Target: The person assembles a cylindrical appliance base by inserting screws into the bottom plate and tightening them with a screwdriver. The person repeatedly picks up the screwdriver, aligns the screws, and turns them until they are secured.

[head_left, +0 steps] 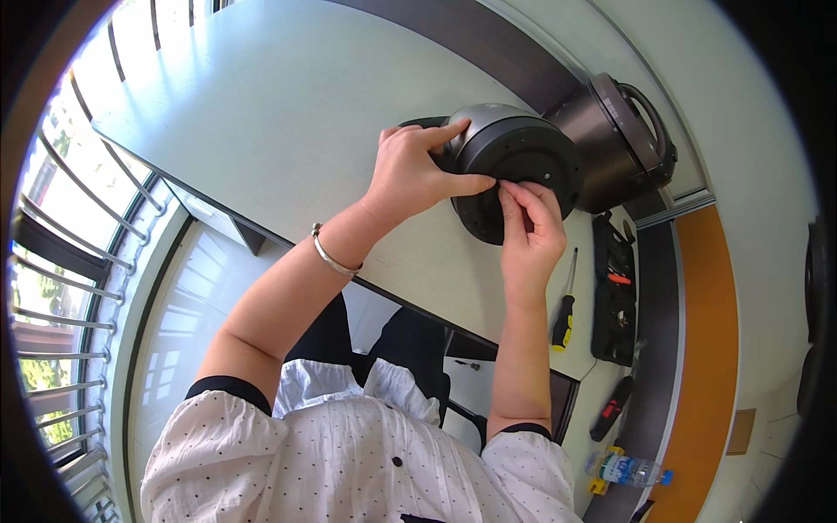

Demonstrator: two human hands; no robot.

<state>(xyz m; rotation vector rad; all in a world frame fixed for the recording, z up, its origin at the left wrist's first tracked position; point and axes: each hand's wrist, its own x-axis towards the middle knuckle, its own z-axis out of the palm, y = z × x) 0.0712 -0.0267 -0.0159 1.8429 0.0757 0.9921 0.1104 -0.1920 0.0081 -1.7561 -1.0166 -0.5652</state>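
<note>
An electric kettle [493, 115] with a silver body lies tipped on the table, its round black base [523, 157] turned toward me. My left hand [413, 170] steadies it, fingers around the side by the dark handle and thumb stretched across the base. Against the middle of that base, the fingertips of my right hand [532, 222] are pinched together, touching my left thumb tip. Whatever sits between them is too small or hidden to make out. A small shiny round spot, perhaps a screw head, shows on the base to the right.
Behind the kettle stands a dark brown rice cooker [602, 144]. A yellow-black screwdriver [565, 318] lies right of my forearm, beside a black tool case [615, 288]. Farther down are a red-black tool [612, 408] and a plastic bottle [632, 471]. Barred windows line the left.
</note>
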